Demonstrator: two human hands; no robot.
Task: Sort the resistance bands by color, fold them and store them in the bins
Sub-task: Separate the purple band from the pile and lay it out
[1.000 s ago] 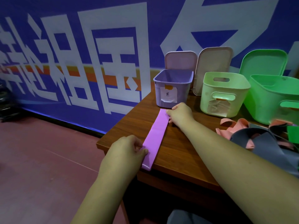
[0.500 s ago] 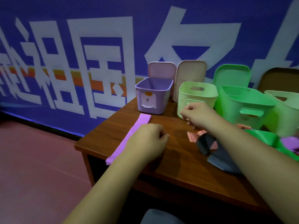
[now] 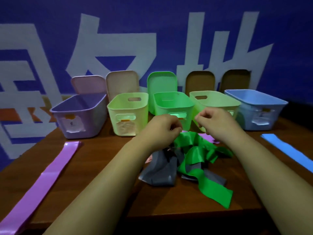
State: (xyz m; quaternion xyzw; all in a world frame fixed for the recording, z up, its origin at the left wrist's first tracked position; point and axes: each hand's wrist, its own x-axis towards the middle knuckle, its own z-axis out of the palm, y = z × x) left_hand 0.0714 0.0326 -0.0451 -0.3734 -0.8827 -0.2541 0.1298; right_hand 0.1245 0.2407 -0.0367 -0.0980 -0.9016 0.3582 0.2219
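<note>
The left hand (image 3: 162,129) and right hand (image 3: 216,126) hover at frame center, fingers curled, above tangled green bands (image 3: 194,153) and grey bands (image 3: 159,168); whether they pinch any cannot be told. A purple band (image 3: 50,168) lies flat at lower left and a blue band (image 3: 288,151) at right, with 5 bins (image 3: 169,106) behind.

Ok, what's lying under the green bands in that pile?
Grey bands show beneath the green bands, and a purple band's edge peeks out at the back. Anything deeper is covered.
</note>
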